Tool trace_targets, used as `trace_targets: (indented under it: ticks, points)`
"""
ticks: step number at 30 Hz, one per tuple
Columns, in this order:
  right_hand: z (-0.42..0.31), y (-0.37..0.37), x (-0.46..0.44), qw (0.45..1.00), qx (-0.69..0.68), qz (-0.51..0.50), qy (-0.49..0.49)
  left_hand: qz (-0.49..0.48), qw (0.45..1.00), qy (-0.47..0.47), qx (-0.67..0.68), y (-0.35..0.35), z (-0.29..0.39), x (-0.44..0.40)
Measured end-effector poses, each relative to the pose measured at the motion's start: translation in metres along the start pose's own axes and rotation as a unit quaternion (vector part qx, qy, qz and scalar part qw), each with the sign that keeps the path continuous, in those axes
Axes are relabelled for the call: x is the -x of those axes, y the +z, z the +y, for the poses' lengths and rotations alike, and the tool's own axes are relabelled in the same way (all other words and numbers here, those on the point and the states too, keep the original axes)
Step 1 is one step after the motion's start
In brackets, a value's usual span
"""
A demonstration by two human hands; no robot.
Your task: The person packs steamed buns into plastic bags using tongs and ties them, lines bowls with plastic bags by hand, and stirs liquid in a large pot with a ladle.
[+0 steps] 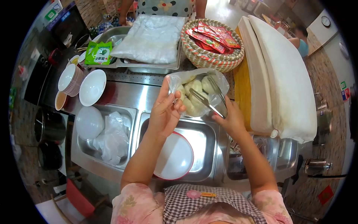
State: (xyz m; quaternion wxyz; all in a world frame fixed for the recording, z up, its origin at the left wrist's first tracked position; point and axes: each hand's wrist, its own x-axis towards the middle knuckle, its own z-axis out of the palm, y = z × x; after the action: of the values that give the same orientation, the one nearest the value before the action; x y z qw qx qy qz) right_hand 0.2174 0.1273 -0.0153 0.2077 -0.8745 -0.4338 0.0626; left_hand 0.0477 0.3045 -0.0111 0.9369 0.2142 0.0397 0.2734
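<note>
A clear plastic bag (224,83) holding several pale, round steamed buns (194,89) is in front of me at the counter's middle. My left hand (166,108) grips the bag's left edge, fingers curled at its rim. In my right hand (233,118) is a pair of metal tongs (203,99). The tongs' arms are spread apart, their tips reaching over the bag's opening among the buns. Whether the tips touch a bun I cannot tell.
Below my hands a white, red-rimmed plate (174,156) lies in a steel basin (203,149). Left are plastic bags (113,138) and stacked bowls (71,80). A woven basket (212,66) of red packets stands behind; thick white cloth padding (285,80) is right. Another person (164,7) stands across the counter.
</note>
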Motion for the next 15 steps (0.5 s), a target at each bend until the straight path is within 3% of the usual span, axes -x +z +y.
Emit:
trace_targets:
  ticks: [4,6,15]
  points:
    - [0.007,-0.002,0.041,0.999,-0.016,0.028,-0.03,0.067,0.998,-0.008,-0.02,0.008,-0.004,0.004]
    - [0.014,0.005,0.06,0.997,-0.036,0.051,-0.051,0.004,1.0,-0.006,-0.001,-0.01,-0.008,0.001]
    - [0.034,-0.005,0.159,0.999,-0.027,0.03,0.001,0.047,0.999,-0.006,0.001,0.007,-0.004,0.011]
